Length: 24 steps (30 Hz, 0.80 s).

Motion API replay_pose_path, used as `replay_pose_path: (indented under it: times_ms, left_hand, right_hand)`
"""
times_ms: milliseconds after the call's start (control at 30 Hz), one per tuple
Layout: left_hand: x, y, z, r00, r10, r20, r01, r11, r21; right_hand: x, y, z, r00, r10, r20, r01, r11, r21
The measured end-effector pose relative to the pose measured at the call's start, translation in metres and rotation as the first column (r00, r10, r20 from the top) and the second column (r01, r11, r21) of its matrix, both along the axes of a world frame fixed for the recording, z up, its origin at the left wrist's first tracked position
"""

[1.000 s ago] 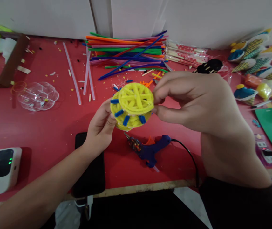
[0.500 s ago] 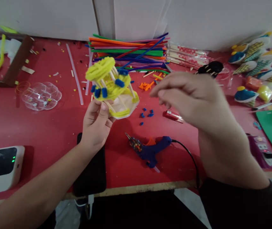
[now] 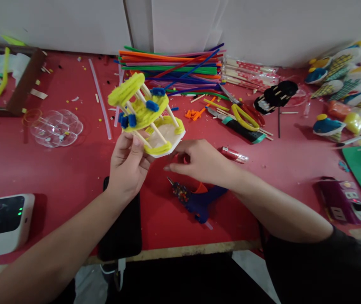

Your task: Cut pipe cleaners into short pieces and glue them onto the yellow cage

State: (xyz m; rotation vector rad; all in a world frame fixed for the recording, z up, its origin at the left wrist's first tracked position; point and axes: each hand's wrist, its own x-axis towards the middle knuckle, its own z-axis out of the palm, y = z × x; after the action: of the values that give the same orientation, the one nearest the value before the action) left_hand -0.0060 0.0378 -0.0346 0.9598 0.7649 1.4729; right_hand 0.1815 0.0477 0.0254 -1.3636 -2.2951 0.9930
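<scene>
A small tiered model [image 3: 160, 124] of yellow pipe cleaner, pale sticks and a whitish many-sided base is tilted in my left hand [image 3: 128, 166]. My left thumb presses its near side and the fingers go underneath. Short blue pipe-cleaner pieces [image 3: 152, 105] are set around its middle tier. Just right of and below the base is my right hand [image 3: 204, 162], low over the table, thumb stretched out apart from the curled fingers. Some of its fingertips are hidden behind the base, and I see nothing held there. A blue glue gun [image 3: 199, 204] lies below it.
Coloured pipe cleaners [image 3: 171, 69] are heaped at the back. Cutters [image 3: 243, 128], scissors [image 3: 231, 95], a red lighter-like tube [image 3: 234, 155] and a black tiered model [image 3: 275, 96] lie right. A black phone-like slab [image 3: 122, 228] and a white device [image 3: 6, 226] lie near the front edge.
My right hand has moved left and down from above the table's right side, now covering where the loose blue bits lay and uncovering the cutters. The yellow model has shifted slightly left.
</scene>
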Motion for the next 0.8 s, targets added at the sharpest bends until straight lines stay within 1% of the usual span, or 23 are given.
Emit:
replay_pose_path:
  times_ms: [100, 200, 267, 300, 333, 367, 433, 467, 500, 533, 567, 600, 633, 667, 700, 733, 767, 800]
  left_hand:
    - [0.004, -0.003, 0.009, 0.998, 0.042, 0.040, -0.039, 0.996, -0.080]
    - [0.007, -0.003, 0.015, 0.991, 0.061, 0.118, -0.044, 0.989, -0.144]
    - [0.008, -0.003, 0.016, 0.982, 0.069, 0.176, -0.037, 0.983, -0.177]
    - [0.009, -0.002, 0.016, 0.977, 0.072, 0.201, -0.034, 0.982, -0.186]
    - [0.009, -0.001, 0.015, 0.973, 0.075, 0.219, -0.033, 0.981, -0.191]
    - [0.010, -0.001, 0.015, 0.970, 0.079, 0.232, -0.035, 0.981, -0.189]
    - [0.011, 0.000, 0.016, 0.968, 0.078, 0.239, -0.034, 0.983, -0.182]
    - [0.011, -0.001, 0.016, 0.970, 0.072, 0.234, -0.028, 0.982, -0.184]
    - [0.011, -0.001, 0.016, 0.971, 0.066, 0.228, -0.022, 0.981, -0.191]
    - [0.011, -0.001, 0.017, 0.973, 0.058, 0.224, -0.013, 0.980, -0.199]
    - [0.011, -0.001, 0.017, 0.974, 0.048, 0.222, -0.001, 0.978, -0.206]
    - [0.011, -0.002, 0.017, 0.975, 0.038, 0.219, 0.010, 0.977, -0.211]
    - [0.011, -0.002, 0.017, 0.976, 0.027, 0.215, 0.019, 0.977, -0.211]
    - [0.010, -0.002, 0.016, 0.978, 0.014, 0.208, 0.030, 0.978, -0.208]
    - [0.010, -0.002, 0.016, 0.981, -0.003, 0.195, 0.044, 0.977, -0.206]
    - [0.009, -0.002, 0.015, 0.984, -0.018, 0.178, 0.056, 0.977, -0.207]
    - [0.009, -0.002, 0.015, 0.986, -0.026, 0.164, 0.060, 0.976, -0.210]
    - [0.008, -0.002, 0.015, 0.988, -0.025, 0.153, 0.057, 0.976, -0.209]
  right_hand:
    - [-0.001, 0.002, -0.003, 0.993, -0.007, -0.121, -0.001, 0.998, -0.064]
    - [0.010, 0.008, 0.005, 0.965, -0.076, -0.252, 0.041, 0.989, -0.140]
    - [0.023, 0.014, 0.015, 0.924, -0.176, -0.340, 0.129, 0.979, -0.156]
    - [0.031, 0.018, 0.022, 0.888, -0.248, -0.388, 0.206, 0.968, -0.146]
    - [0.039, 0.022, 0.028, 0.837, -0.327, -0.438, 0.299, 0.945, -0.134]
    - [0.048, 0.025, 0.034, 0.766, -0.402, -0.502, 0.401, 0.909, -0.116]
    - [0.065, 0.032, 0.044, 0.626, -0.487, -0.609, 0.558, 0.826, -0.087]
    - [0.073, 0.036, 0.048, 0.575, -0.510, -0.640, 0.617, 0.784, -0.072]
    - [0.080, 0.039, 0.050, 0.543, -0.530, -0.651, 0.670, 0.741, -0.044]
    - [0.086, 0.042, 0.050, 0.534, -0.546, -0.646, 0.715, 0.699, 0.001]
    - [0.092, 0.045, 0.049, 0.555, -0.563, -0.613, 0.742, 0.667, 0.059]
    - [0.096, 0.047, 0.046, 0.598, -0.585, -0.548, 0.751, 0.648, 0.127]
    - [0.098, 0.050, 0.040, 0.663, -0.603, -0.445, 0.730, 0.652, 0.205]
    - [0.099, 0.053, 0.034, 0.746, -0.600, -0.288, 0.665, 0.693, 0.279]
    - [0.099, 0.055, 0.026, 0.817, -0.567, -0.103, 0.567, 0.756, 0.328]
    - [0.097, 0.057, 0.017, 0.864, -0.496, 0.085, 0.442, 0.828, 0.346]
    - [0.094, 0.059, 0.009, 0.887, -0.389, 0.248, 0.302, 0.896, 0.325]
    - [0.091, 0.060, 0.002, 0.895, -0.311, 0.320, 0.218, 0.931, 0.294]
